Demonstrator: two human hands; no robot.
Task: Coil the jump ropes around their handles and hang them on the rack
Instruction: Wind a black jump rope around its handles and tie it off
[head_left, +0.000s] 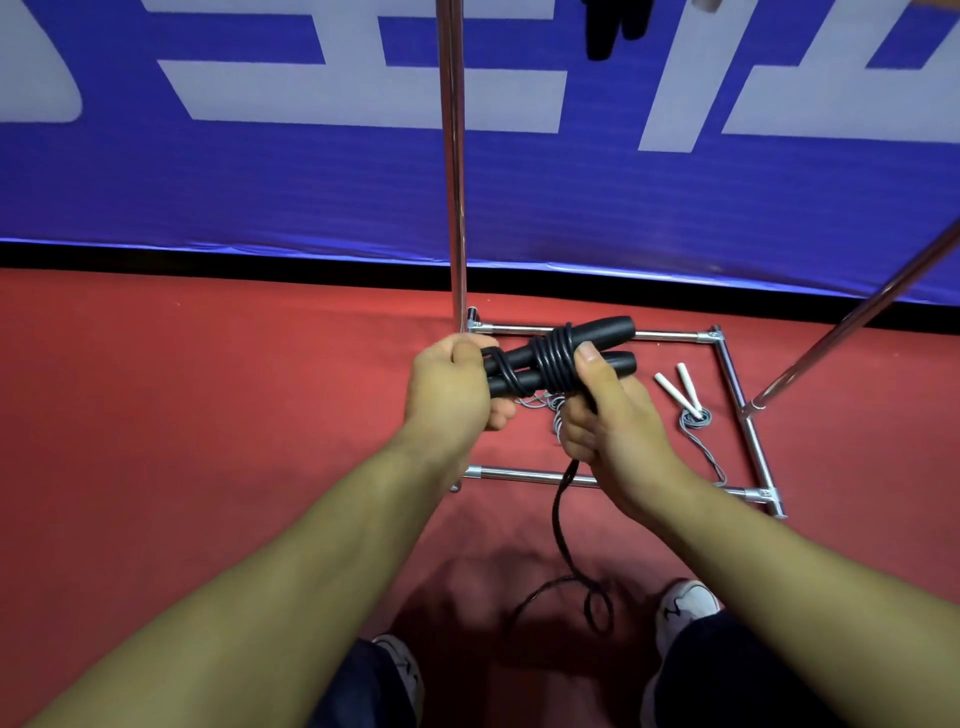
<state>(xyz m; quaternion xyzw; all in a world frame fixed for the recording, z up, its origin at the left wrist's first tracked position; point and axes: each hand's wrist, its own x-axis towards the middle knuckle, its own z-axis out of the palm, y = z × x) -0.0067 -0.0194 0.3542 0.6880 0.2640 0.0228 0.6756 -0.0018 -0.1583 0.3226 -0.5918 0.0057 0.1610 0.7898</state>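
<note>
Several coils wrap the black handles (561, 358), both hands (452, 384) (608, 415) clamped on them; slack cord (563, 535) below and white rope (685, 400) rightward remain.

We see both hands crowded over the rack base (587, 332). At twelve o'clock the upright pole (453, 156) stands just beyond the left hand (449, 387), blocking a straight reach forward. At two o'clock a slanted bar (857, 317) cuts across. At three o'clock the white rope (685, 395) lies inside the base. At six o'clock the slack black cord (566, 561) hangs from the right hand (610, 421) between the shoes. At nine o'clock red floor (208, 374) lies open.
</note>
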